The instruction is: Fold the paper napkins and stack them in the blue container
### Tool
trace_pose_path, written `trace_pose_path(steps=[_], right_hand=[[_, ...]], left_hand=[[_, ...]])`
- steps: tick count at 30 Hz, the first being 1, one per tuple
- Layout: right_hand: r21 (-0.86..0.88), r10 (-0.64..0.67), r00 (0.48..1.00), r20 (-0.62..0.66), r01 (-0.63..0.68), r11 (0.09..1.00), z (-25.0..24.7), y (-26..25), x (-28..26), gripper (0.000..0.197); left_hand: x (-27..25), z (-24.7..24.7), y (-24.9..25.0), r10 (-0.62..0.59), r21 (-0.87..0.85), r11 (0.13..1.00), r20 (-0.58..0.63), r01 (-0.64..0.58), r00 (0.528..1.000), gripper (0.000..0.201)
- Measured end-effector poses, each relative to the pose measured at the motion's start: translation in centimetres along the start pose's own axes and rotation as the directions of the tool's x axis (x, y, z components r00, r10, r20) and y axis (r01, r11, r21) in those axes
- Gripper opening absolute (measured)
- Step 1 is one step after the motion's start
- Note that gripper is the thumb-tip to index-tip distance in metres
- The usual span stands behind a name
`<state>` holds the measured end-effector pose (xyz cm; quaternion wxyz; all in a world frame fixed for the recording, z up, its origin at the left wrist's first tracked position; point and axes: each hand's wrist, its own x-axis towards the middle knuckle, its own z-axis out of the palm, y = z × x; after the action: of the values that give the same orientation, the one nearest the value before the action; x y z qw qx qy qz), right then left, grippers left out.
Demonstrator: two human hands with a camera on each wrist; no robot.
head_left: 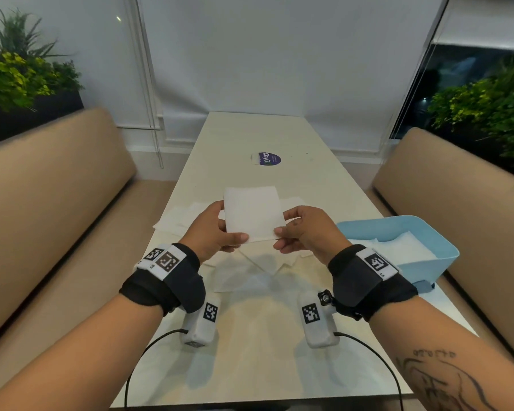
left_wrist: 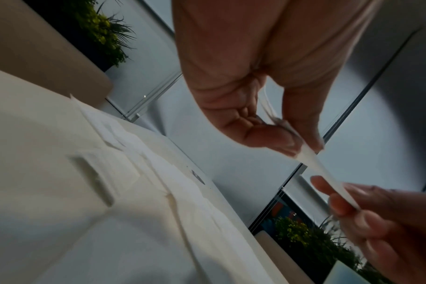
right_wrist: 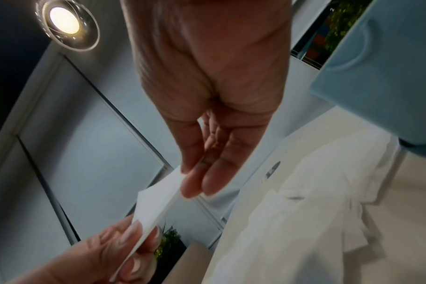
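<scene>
A folded white napkin (head_left: 252,213) is held up above the table between both hands. My left hand (head_left: 217,229) pinches its near left corner, thumb on top; my right hand (head_left: 297,229) pinches its near right edge. In the left wrist view the napkin (left_wrist: 311,159) shows edge-on between my left hand (left_wrist: 297,142) and the right fingers (left_wrist: 348,201). In the right wrist view the napkin (right_wrist: 156,203) runs from my right hand (right_wrist: 195,188) to the left fingers (right_wrist: 134,236). The blue container (head_left: 428,232) stands at the right table edge with white napkins (head_left: 398,247) inside.
Several unfolded napkins (head_left: 184,218) lie spread on the white table (head_left: 264,351) under and beyond the hands. A purple sticker (head_left: 269,159) sits farther along the table. Tan benches (head_left: 57,188) flank both sides. Plants (head_left: 18,72) stand behind them.
</scene>
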<state>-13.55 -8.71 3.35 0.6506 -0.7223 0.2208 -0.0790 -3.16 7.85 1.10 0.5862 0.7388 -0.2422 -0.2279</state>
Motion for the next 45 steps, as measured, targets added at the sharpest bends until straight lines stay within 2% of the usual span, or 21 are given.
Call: trace_pose_path(steps=[5, 7, 10, 12, 16, 18, 21, 23, 25, 27, 30, 33, 38, 41, 43, 45], right_hand=[[-0.120, -0.103, 0.987, -0.125, 0.088, 0.989, -2.9, -1.6, -1.3, 0.020], [-0.179, -0.144, 0.972, -0.184, 0.111, 0.978, -4.9, -2.3, -1.8, 0.023], [-0.222, -0.180, 0.952, -0.248, 0.126, 0.967, -8.2, -3.1, -2.8, 0.028], [-0.239, -0.194, 0.939, -0.283, 0.126, 0.963, -10.4, -3.2, -3.4, 0.027], [-0.410, -0.189, 0.926, -0.327, 0.041, 0.911, -14.2, -2.5, -4.2, 0.019], [-0.502, -0.147, 0.936, -0.321, -0.036, 0.864, -15.4, -1.6, -4.3, 0.013], [-0.589, -0.031, 0.960, -0.278, -0.144, 0.795, -16.7, 0.1, -4.1, 0.010], [-0.646, 0.042, 0.968, -0.248, -0.197, 0.738, -17.1, 1.1, -3.6, 0.009], [-0.696, 0.106, 0.966, -0.235, -0.243, 0.675, -17.4, 1.8, -3.0, 0.016], [-0.755, 0.168, 0.961, -0.218, -0.275, 0.595, -17.5, 2.3, -2.4, 0.022], [-0.827, 0.178, 0.956, -0.233, -0.291, 0.481, -17.3, 2.7, -1.6, 0.008], [-0.873, 0.226, 0.937, -0.265, -0.333, 0.357, -16.8, 3.1, -0.8, 0.031], [-0.893, 0.287, 0.919, -0.269, -0.350, 0.283, -16.7, 3.6, 0.4, 0.038], [-0.897, 0.307, 0.910, -0.278, -0.361, 0.257, -16.8, 3.8, 0.5, 0.035], [-0.889, 0.291, 0.913, -0.287, -0.367, 0.274, -17.0, 3.8, 0.5, 0.033], [-0.872, 0.237, 0.920, -0.312, -0.377, 0.313, -16.9, 3.3, 0.3, 0.039]], left_hand=[[0.5, 2.6, 2.7, 0.101, -0.040, 0.994, -0.042, -0.102, 0.994, 0.084], [0.7, 4.2, 4.0, 0.155, -0.058, 0.985, -0.084, -0.160, 0.984, 0.082], [1.0, 7.1, 5.8, 0.235, -0.041, 0.970, -0.119, -0.241, 0.965, 0.050], [1.1, 9.1, 6.5, 0.278, 0.012, 0.961, -0.083, -0.278, 0.957, 0.029], [1.5, 12.7, 6.7, 0.292, 0.100, 0.950, 0.056, -0.296, 0.955, 0.018], [1.7, 14.1, 6.6, 0.283, 0.228, 0.924, 0.133, -0.308, 0.950, 0.015], [2.0, 15.7, 6.3, 0.218, 0.487, 0.813, 0.255, -0.320, 0.942, 0.019], [2.0, 16.4, 6.2, 0.164, 0.595, 0.737, 0.305, -0.322, 0.938, 0.022], [2.0, 17.2, 6.2, 0.133, 0.696, 0.626, 0.349, -0.352, 0.928, 0.026], [2.0, 17.8, 6.1, 0.109, 0.770, 0.508, 0.388, -0.387, 0.915, 0.030], [2.1, 18.8, 5.7, 0.092, 0.834, 0.365, 0.409, -0.413, 0.908, 0.032], [2.1, 19.4, 5.3, 0.073, 0.864, 0.280, 0.416, -0.419, 0.906, 0.032], [2.5, 19.3, 4.7, 0.044, 0.871, 0.290, 0.401, -0.396, 0.915, 0.030], [2.7, 19.1, 4.5, 0.004, 0.870, 0.315, 0.398, -0.379, 0.917, 0.033], [2.8, 18.8, 4.5, 0.013, 0.839, 0.379, 0.417, -0.391, 0.909, 0.038], [2.7, 18.0, 4.7, 0.082, 0.773, 0.508, 0.396, -0.380, 0.914, 0.036]])
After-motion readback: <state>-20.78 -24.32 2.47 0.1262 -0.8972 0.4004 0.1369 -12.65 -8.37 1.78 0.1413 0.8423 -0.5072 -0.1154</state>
